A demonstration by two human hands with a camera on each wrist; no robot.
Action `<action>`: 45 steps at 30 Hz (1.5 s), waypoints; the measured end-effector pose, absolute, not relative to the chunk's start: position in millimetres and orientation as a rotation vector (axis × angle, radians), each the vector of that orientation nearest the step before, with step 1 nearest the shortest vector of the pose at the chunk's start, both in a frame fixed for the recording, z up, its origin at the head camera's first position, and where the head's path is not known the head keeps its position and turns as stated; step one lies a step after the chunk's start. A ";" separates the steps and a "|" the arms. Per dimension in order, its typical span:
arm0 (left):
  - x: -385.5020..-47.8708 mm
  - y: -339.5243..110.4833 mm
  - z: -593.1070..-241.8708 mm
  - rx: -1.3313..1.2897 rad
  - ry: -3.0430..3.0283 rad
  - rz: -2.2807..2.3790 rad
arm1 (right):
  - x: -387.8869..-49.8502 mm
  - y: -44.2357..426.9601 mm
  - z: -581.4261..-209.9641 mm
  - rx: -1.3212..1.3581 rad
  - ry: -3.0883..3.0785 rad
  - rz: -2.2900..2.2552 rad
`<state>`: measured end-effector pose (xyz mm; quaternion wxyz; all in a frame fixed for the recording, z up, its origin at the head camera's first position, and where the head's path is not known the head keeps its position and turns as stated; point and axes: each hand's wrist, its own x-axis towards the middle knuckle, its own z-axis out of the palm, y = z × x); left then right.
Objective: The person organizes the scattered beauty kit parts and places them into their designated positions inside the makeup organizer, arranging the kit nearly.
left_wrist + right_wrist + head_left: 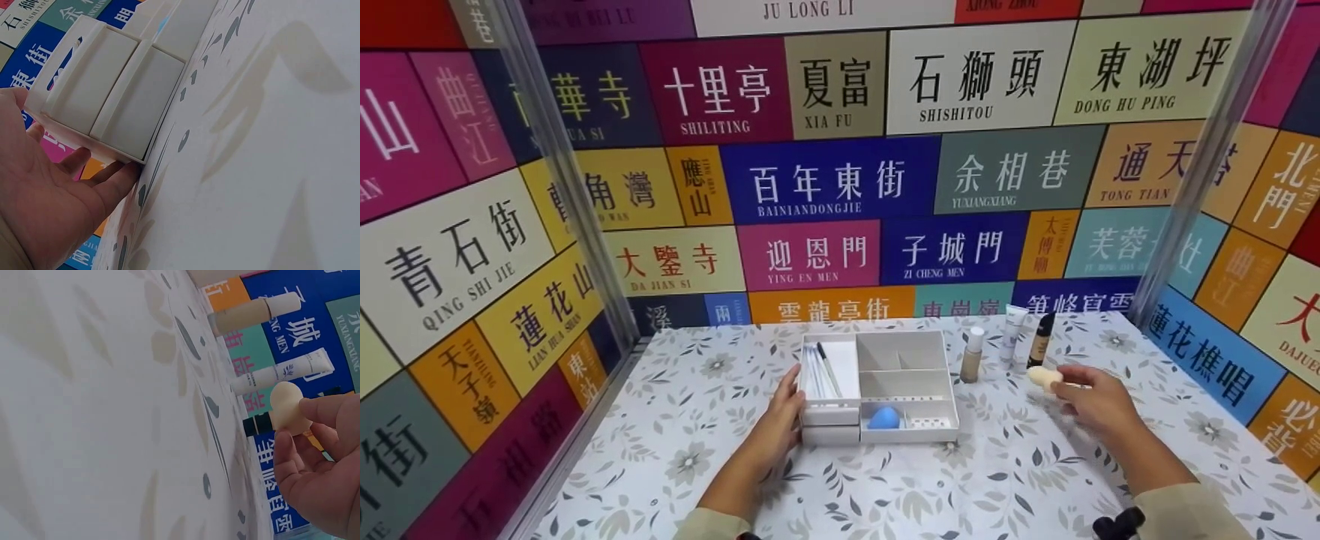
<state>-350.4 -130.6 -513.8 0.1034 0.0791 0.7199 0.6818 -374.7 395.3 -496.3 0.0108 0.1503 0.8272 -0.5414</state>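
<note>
A cream gourd-shaped sponge (1043, 377) is pinched between thumb and fingers of the right hand (1099, 401), above the table at the right. In the right wrist view the sponge (288, 405) covers part of a black-capped tube behind it. The left hand (781, 411) rests against the left side of a white organizer box (831, 435), its fingers fairly straight. From the left wrist, those fingers touch the box's lower side beside two drawer fronts (138, 101). Inside the organizer, a blue sponge (883, 418) lies in the front right compartment, and pens and thin white sticks (821, 371) fill the left one.
Behind the right hand stand a beige bottle with a white cap (972, 356), a white tube (1012, 334) and a black-and-tan tube (1041, 341). The table cloth (660, 450) is floral. Walls of coloured signs and clear corner posts surround the table.
</note>
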 end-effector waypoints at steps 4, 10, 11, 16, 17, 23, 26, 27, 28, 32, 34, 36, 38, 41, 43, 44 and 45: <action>-350.9 -132.2 -513.6 0.249 2.139 1.990 | -368.2 381.1 -489.4 0.370 2.632 -1.656; -350.7 -131.5 -512.6 0.233 2.127 2.002 | -360.6 360.5 -481.4 0.271 2.620 -1.675; -350.8 -131.4 -512.6 0.228 2.128 2.003 | -359.8 356.6 -479.9 0.270 2.612 -1.677; -350.4 -130.6 -511.3 0.218 2.128 2.009 | -355.7 339.0 -474.8 0.218 2.599 -1.687; -350.4 -130.5 -511.3 0.218 2.127 2.010 | -355.0 335.8 -474.0 0.196 2.607 -1.686; -350.0 -131.8 -512.3 0.211 2.144 1.991 | -350.1 315.8 -473.9 0.056 2.644 -1.717; -349.5 -132.4 -512.5 0.198 2.149 1.985 | -348.3 305.3 -474.6 0.001 2.643 -1.735; -349.5 -132.4 -512.7 0.198 2.148 1.985 | -348.1 301.8 -474.7 -0.014 2.637 -1.754; -349.4 -132.6 -513.2 0.207 2.145 1.985 | -347.9 298.1 -474.9 -0.027 2.629 -1.774; -348.6 -131.8 -513.1 0.219 2.149 1.988 | -346.6 283.9 -474.3 -0.079 2.609 -1.812; -348.4 -131.4 -512.9 0.217 2.159 1.984 | -346.3 277.5 -474.4 -0.084 2.597 -1.821; -347.9 -130.8 -512.3 0.202 2.166 1.980 | -345.7 271.7 -474.1 -0.097 2.580 -1.824; -347.7 -130.5 -511.7 0.198 2.169 1.977 | -345.6 266.4 -474.1 -0.117 2.561 -1.835; -347.5 -130.4 -511.0 0.202 2.166 1.978 | -345.7 259.4 -474.0 -0.149 2.542 -1.836; -347.9 -130.6 -511.1 0.211 2.161 1.980 | -346.6 256.3 -474.5 -0.172 2.537 -1.830; -348.3 -130.6 -511.3 0.213 2.157 1.982 | -346.8 254.5 -474.2 -0.167 2.530 -1.831; -348.6 -130.8 -511.4 0.216 2.153 1.986 | -347.2 253.0 -474.2 -0.158 2.523 -1.836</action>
